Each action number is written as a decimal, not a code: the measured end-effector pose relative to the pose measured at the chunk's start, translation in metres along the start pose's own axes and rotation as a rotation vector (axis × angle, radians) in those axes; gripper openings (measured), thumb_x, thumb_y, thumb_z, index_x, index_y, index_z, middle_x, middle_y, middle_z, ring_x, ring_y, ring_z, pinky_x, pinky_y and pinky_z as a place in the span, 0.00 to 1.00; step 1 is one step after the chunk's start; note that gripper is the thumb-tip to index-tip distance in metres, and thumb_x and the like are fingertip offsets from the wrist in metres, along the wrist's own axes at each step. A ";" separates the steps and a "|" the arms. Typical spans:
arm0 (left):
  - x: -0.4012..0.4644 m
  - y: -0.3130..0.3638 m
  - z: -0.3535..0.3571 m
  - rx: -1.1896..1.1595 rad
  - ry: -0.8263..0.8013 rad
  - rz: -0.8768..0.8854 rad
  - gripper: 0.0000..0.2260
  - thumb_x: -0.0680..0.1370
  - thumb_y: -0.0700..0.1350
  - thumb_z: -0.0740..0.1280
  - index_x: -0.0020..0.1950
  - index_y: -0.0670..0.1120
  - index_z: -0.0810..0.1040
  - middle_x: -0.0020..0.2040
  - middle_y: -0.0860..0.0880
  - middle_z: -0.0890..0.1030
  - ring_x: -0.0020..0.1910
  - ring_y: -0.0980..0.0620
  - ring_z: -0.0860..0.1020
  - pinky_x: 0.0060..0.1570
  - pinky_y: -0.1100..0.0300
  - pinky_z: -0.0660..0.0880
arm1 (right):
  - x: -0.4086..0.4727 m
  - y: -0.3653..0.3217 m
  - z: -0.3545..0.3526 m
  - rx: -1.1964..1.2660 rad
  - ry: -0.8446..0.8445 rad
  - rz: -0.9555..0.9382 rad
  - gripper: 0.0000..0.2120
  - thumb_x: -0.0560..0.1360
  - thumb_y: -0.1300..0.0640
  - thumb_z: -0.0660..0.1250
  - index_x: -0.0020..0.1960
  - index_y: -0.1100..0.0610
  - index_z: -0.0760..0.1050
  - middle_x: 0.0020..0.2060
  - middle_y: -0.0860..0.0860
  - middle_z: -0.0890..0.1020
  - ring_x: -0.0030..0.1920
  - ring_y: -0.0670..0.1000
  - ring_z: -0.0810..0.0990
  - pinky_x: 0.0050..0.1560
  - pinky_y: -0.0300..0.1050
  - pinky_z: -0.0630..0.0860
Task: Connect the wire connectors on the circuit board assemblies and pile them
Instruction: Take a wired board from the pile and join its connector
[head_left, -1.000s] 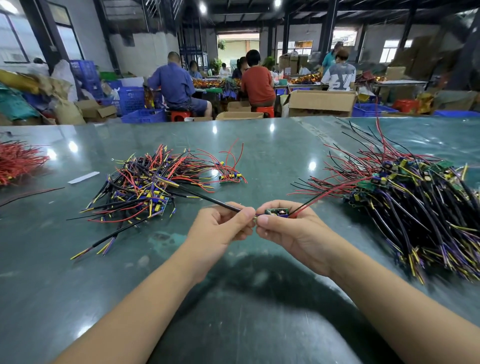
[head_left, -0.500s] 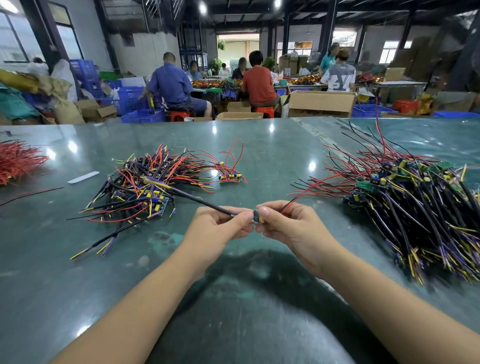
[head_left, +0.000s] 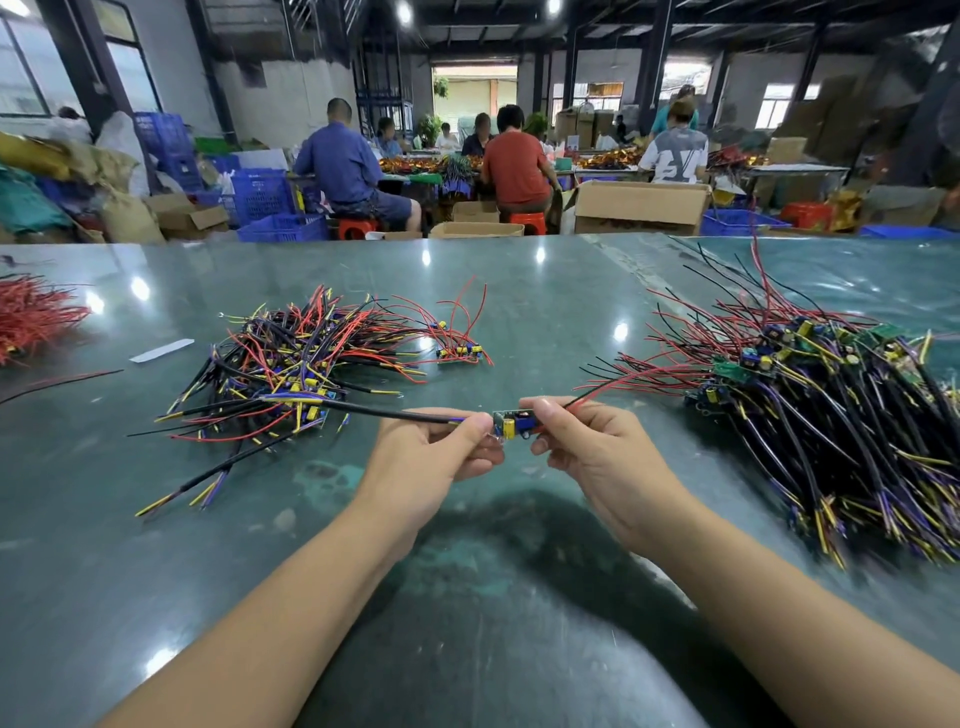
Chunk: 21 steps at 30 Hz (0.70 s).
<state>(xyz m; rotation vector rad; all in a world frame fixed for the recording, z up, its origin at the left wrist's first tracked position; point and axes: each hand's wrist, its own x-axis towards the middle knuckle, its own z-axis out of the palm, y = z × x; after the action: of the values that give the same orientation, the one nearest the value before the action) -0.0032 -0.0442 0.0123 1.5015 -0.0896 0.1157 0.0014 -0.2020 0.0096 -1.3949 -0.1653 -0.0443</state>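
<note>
A small circuit board (head_left: 511, 423) with yellow and blue parts is held between both hands above the green table (head_left: 519, 312). My left hand (head_left: 436, 457) pinches its left end, where a black sleeved cable (head_left: 363, 410) runs off to the left. My right hand (head_left: 592, 447) pinches the right end, from which red and black wires (head_left: 613, 387) stick out. A pile of wired boards (head_left: 291, 369) lies to the left, with one separate board (head_left: 460, 353) at its right edge. A bigger pile of boards (head_left: 821, 410) lies to the right.
A bundle of red wires (head_left: 31, 317) lies at the table's left edge, with a white strip (head_left: 161, 351) near it. Beyond the table, several people sit at benches among cardboard boxes (head_left: 641, 208) and blue crates (head_left: 280, 226).
My hands have drawn slightly apart, so the board now shows between the fingertips. The black cable has dropped to a flatter angle.
</note>
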 end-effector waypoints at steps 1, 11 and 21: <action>0.000 0.000 0.000 -0.030 0.000 -0.013 0.07 0.77 0.38 0.67 0.40 0.43 0.81 0.33 0.47 0.84 0.34 0.54 0.83 0.33 0.68 0.77 | 0.000 0.000 0.000 0.045 -0.017 -0.003 0.06 0.74 0.58 0.66 0.46 0.57 0.82 0.36 0.51 0.82 0.33 0.44 0.76 0.35 0.34 0.74; -0.001 0.006 0.006 -0.467 -0.024 -0.153 0.07 0.77 0.35 0.64 0.42 0.37 0.80 0.36 0.43 0.84 0.34 0.52 0.83 0.33 0.67 0.78 | 0.003 0.002 0.001 0.207 0.002 -0.098 0.13 0.76 0.53 0.61 0.51 0.57 0.81 0.40 0.50 0.83 0.35 0.47 0.79 0.44 0.37 0.77; -0.005 0.006 0.013 -0.621 0.075 -0.235 0.06 0.77 0.34 0.63 0.42 0.35 0.78 0.34 0.43 0.83 0.33 0.52 0.83 0.32 0.68 0.77 | 0.007 0.008 0.001 -0.033 0.064 -0.201 0.13 0.82 0.60 0.55 0.53 0.55 0.79 0.45 0.52 0.82 0.34 0.46 0.77 0.46 0.42 0.77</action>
<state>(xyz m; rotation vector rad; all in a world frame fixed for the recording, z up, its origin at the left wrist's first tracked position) -0.0085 -0.0566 0.0189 0.8771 0.1048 -0.0450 0.0094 -0.1991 0.0034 -1.4038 -0.2518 -0.2590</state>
